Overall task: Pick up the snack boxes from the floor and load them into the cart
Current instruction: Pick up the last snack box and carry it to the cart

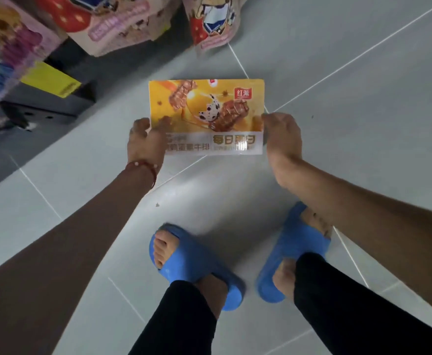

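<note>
Head-camera view of the pick-up step. An orange-yellow snack box (206,116), printed with chocolate-coated bars and a red brand mark, is held face up between two bare hands, directly ahead of the person's blue slippers (197,265) on the grey tiled floor (337,73). The left hand (147,142), with a red beaded bracelet (143,167) at its wrist, clasps the box's near-left corner, thumb lying over the printed face; the right hand (281,139) presses against the box's right edge, fingers curled out of sight beneath or behind it. Whether the box rests on the tiles or is already raised cannot be told, though the two-sided grip suggests a lift in hand. Beyond the box's far-left corner stand blurred pink cartoon-printed boxes (112,24), and another (209,21) beyond its far edge; the dark frame (45,108) beneath them, carrying a yellow label (51,82), may belong to the cart. The next move appears to call for raising the box level, swinging it toward that stack, and setting it where space remains.
</note>
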Action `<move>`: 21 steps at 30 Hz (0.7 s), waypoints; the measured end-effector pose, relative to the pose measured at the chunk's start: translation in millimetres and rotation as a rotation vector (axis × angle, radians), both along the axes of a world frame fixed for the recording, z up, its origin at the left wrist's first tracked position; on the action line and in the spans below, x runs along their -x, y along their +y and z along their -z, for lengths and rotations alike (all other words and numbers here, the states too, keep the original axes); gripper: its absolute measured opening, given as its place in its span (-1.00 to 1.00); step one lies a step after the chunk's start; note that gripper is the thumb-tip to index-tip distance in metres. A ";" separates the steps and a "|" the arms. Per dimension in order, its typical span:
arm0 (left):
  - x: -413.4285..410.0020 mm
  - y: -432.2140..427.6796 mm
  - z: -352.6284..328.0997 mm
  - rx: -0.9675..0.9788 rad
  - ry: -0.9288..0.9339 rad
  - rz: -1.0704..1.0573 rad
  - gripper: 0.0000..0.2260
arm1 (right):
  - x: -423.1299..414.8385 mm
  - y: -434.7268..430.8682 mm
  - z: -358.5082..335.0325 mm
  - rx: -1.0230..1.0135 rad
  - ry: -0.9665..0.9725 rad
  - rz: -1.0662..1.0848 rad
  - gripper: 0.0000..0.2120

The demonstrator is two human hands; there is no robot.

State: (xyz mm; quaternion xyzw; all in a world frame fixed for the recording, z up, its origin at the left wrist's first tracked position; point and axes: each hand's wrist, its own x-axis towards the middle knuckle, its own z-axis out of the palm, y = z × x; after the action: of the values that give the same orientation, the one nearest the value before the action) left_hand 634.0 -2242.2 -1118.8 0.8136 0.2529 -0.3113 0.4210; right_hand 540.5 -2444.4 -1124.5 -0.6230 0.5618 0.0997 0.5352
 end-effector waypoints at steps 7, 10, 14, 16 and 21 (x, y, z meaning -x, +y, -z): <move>-28.8 -12.6 52.8 0.138 0.022 -0.052 -0.68 | -30.2 3.2 61.2 -0.065 -0.091 -0.059 -0.47; -21.9 -8.7 42.9 0.138 0.045 -0.087 -0.66 | -19.8 8.9 45.8 -0.070 -0.091 -0.088 -0.49; 0.6 -1.2 5.2 0.109 0.094 -0.115 -0.59 | 3.8 16.2 4.7 -0.072 -0.061 -0.113 -0.50; 12.9 4.7 -16.5 0.115 0.127 -0.145 -0.57 | 16.4 18.2 -16.0 -0.094 -0.044 -0.134 -0.57; 46.9 9.6 -90.2 0.141 0.150 -0.292 -0.47 | 37.0 21.1 -97.0 -0.089 -0.003 -0.179 -0.53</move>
State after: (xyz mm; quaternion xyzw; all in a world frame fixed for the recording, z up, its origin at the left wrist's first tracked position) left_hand 587.1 -2232.7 -1028.6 0.7111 0.3766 -0.3237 0.4977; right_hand 503.5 -2423.3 -1027.5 -0.6464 0.4982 0.1710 0.5520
